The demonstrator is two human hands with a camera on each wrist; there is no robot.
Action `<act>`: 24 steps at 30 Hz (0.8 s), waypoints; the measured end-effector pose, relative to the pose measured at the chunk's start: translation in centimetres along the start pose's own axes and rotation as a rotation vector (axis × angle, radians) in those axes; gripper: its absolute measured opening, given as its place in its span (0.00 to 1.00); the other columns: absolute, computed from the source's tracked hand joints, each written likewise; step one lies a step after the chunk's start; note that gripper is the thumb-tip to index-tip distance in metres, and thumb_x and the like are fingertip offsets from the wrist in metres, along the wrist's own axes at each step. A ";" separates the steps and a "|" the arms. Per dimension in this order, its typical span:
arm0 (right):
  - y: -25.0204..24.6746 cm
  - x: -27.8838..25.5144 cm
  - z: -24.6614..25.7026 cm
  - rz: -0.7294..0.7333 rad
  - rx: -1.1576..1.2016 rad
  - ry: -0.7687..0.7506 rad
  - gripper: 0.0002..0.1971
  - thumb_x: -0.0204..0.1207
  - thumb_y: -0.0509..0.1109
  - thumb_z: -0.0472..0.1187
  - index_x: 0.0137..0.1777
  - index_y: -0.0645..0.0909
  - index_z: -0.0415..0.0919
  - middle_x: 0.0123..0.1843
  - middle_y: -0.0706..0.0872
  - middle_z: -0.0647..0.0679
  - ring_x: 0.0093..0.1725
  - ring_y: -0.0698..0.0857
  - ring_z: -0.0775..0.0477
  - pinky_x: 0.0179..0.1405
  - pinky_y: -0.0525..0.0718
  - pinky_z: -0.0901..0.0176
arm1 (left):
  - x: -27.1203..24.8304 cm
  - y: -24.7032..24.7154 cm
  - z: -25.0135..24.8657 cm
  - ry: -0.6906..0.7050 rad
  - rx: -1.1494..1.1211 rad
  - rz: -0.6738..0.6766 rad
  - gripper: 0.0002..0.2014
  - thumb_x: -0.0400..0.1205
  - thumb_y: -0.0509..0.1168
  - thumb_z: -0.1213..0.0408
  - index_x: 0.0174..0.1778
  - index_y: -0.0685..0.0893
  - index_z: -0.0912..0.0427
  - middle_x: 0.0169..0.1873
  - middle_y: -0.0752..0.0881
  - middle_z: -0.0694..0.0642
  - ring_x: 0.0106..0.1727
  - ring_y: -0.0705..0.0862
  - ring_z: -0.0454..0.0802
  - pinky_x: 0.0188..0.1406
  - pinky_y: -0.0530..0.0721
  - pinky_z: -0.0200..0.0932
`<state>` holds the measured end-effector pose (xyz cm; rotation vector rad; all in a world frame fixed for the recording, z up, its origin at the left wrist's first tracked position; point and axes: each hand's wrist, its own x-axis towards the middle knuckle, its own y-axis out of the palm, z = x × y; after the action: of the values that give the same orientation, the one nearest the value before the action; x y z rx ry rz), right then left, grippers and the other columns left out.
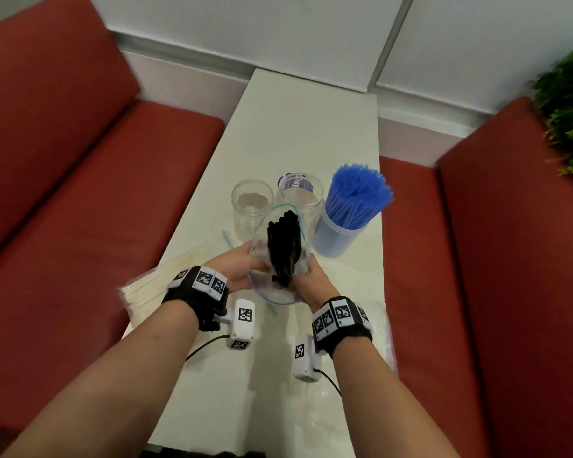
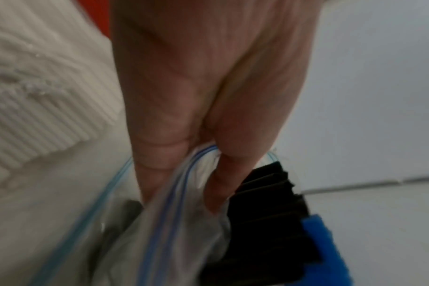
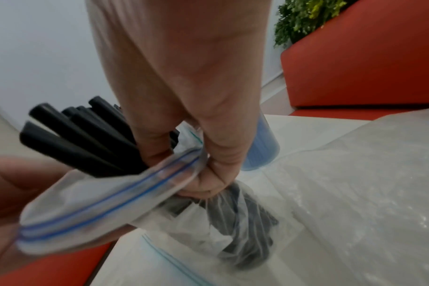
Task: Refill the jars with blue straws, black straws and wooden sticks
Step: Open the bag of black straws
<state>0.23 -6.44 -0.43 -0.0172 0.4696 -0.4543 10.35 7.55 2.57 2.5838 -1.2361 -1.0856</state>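
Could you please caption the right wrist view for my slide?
Right hand grips a clear zip bag with black straws sticking out.

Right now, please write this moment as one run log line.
left hand: grips zip bag | right hand: grips zip bag | black straws: in bag, unpoured | blue straws: in jar | two jars: empty

The left hand (image 2: 208, 87) pinches the zip bag (image 2: 169, 203) rim beside black straws (image 2: 269, 203).
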 end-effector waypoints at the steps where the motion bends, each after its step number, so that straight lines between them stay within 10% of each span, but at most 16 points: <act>1: -0.1 0.1 -0.1 -0.013 -0.049 -0.002 0.19 0.73 0.74 0.46 0.65 0.81 0.52 0.60 0.91 0.44 0.59 0.91 0.43 0.60 0.89 0.37 | -0.1 0.4 0.0 0.004 0.046 -0.037 0.25 0.82 0.54 0.90 0.73 0.78 0.68 0.62 0.85 0.75 0.59 0.88 0.65 0.62 0.87 0.64; 5: -0.8 1.0 0.0 -0.033 -0.080 0.136 0.15 0.86 0.60 0.45 0.67 0.81 0.44 0.64 0.88 0.34 0.57 0.87 0.37 0.56 0.88 0.44 | -0.2 0.5 -0.9 -0.100 0.154 -0.278 0.18 0.83 0.58 0.78 0.66 0.83 0.61 0.54 0.86 0.65 0.51 0.87 0.58 0.41 0.88 0.50; 9: -1.4 2.2 1.4 -0.010 -0.087 0.248 0.26 0.84 0.54 0.56 0.68 0.81 0.38 0.69 0.84 0.38 0.63 0.83 0.37 0.58 0.82 0.49 | -0.4 -1.5 -2.0 -0.195 -0.039 -0.176 0.12 0.85 0.62 0.57 0.49 0.86 0.60 0.44 0.88 0.60 0.42 0.89 0.59 0.39 0.90 0.53; 15: -0.8 3.6 0.8 -0.114 -0.050 0.250 0.38 0.85 0.51 0.69 0.66 0.85 0.35 0.65 0.87 0.36 0.66 0.85 0.37 0.73 0.79 0.43 | 0.9 -1.9 -1.9 -0.183 -0.014 -0.190 0.38 0.86 0.55 0.33 0.69 0.84 0.68 0.59 0.91 0.68 0.59 0.92 0.64 0.46 0.92 0.55; 19: -0.9 4.1 1.1 -0.189 -0.142 0.158 0.34 0.88 0.52 0.64 0.33 0.82 0.39 0.44 0.89 0.38 0.52 0.87 0.33 0.62 0.83 0.44 | 1.7 -1.6 -2.0 -0.202 0.055 -0.232 0.38 0.88 0.54 0.36 0.70 0.84 0.71 0.47 0.93 0.65 0.46 0.93 0.60 0.36 0.92 0.51; 24: -0.3 4.2 1.6 -0.177 -0.226 -0.032 0.40 0.79 0.51 0.77 0.40 0.87 0.41 0.39 0.90 0.48 0.45 0.88 0.46 0.43 0.81 0.56 | 2.6 -0.5 -3.3 -0.081 0.188 -0.172 0.36 0.86 0.48 0.29 0.71 0.85 0.52 0.57 0.93 0.60 0.59 0.91 0.61 0.57 0.91 0.62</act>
<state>4.15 -8.59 -0.74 -0.2849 0.4882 -0.5713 13.86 5.29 3.41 2.8600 -1.2047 -1.1667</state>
